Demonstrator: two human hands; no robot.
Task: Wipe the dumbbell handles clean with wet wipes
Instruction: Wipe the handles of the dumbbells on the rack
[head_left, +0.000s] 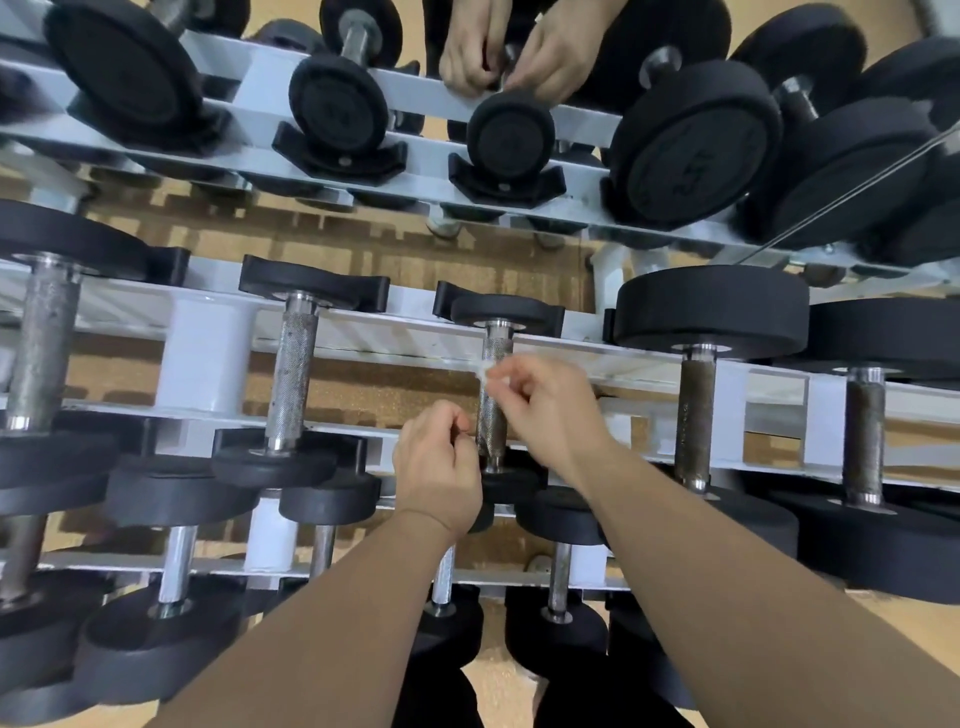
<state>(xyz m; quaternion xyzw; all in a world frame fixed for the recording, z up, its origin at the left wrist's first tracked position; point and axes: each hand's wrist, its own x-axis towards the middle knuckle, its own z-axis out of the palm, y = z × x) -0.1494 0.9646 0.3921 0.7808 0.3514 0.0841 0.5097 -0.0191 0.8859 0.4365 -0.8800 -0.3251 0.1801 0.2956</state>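
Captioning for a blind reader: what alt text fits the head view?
Right hand pinches a white wet wipe against a small dumbbell's knurled handle on a white rack; left hand is curled beside the handle's near end. Other dumbbells flank it.

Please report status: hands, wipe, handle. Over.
Right hand pinches wipe at dumbbell handle. Left hand curled beside handle's near end, grip unclear. Nothing else across the handle.

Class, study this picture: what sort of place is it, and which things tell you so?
Most likely a gym's free-weights area: rows of dumbbells sit on a white rack, and what looks like a mirror behind repeats them. The right hand pinches a wipe against one handle.
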